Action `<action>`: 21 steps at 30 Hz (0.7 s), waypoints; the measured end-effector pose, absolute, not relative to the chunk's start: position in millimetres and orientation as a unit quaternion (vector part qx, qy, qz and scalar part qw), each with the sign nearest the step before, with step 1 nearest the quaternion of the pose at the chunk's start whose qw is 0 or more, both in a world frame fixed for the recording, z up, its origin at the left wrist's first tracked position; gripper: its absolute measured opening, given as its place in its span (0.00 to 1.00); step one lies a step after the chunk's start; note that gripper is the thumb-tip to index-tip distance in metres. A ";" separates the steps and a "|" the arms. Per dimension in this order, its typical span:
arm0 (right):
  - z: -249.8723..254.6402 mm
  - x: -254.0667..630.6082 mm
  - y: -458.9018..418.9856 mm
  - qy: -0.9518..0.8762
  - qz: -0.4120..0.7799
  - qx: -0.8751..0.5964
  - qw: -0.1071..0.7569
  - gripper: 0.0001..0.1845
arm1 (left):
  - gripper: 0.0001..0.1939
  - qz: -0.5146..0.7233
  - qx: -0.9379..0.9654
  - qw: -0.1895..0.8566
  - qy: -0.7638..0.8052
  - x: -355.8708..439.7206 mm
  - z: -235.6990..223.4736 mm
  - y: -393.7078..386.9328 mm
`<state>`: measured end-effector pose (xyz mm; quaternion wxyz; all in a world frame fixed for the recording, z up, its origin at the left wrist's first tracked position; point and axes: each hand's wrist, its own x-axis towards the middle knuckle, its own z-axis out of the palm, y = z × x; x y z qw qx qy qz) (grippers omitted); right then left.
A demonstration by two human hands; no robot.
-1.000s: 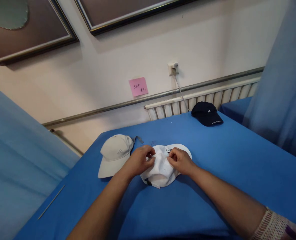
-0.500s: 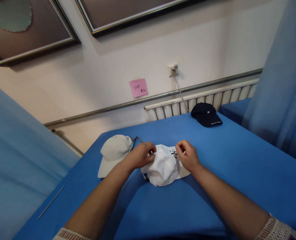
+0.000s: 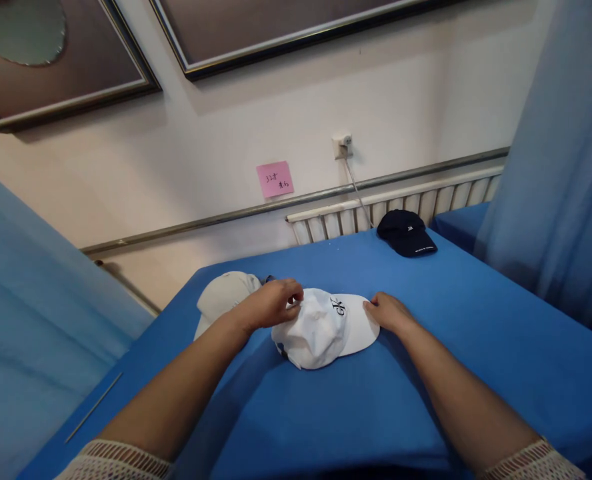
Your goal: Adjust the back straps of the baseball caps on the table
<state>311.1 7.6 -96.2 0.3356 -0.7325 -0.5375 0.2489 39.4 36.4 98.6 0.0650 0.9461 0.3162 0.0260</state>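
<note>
A white baseball cap with black lettering on its front lies on the blue-covered table, its brim pointing right. Its crown looks crumpled. My left hand has its fingers curled at the left upper side of the crown, pinching the fabric. At the brim's outer edge, my right hand grips with thumb and fingers. A light grey cap sits behind my left forearm, which partly covers it.
A dark navy cap rests at the table's far right corner. A thin grey stick lies near the left edge. Blue curtains hang on both sides. Behind stand a radiator, a wall rail and a plugged-in cord.
My right hand has moved from the lettering on the cap's front out to the brim's edge, taking hold there. My left hand stays at the crown. The view has shifted slightly.
</note>
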 end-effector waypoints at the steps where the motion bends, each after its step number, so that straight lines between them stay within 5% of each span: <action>1: -97.5 311.3 9.1 -0.535 0.265 -0.727 0.340 0.12 | 0.10 0.031 0.944 0.066 0.321 38.8 101.0 36.2; 21: -84.9 313.3 -20.4 -0.347 0.590 -0.535 0.495 0.13 | 0.10 0.016 0.929 0.063 0.365 37.1 123.2 30.5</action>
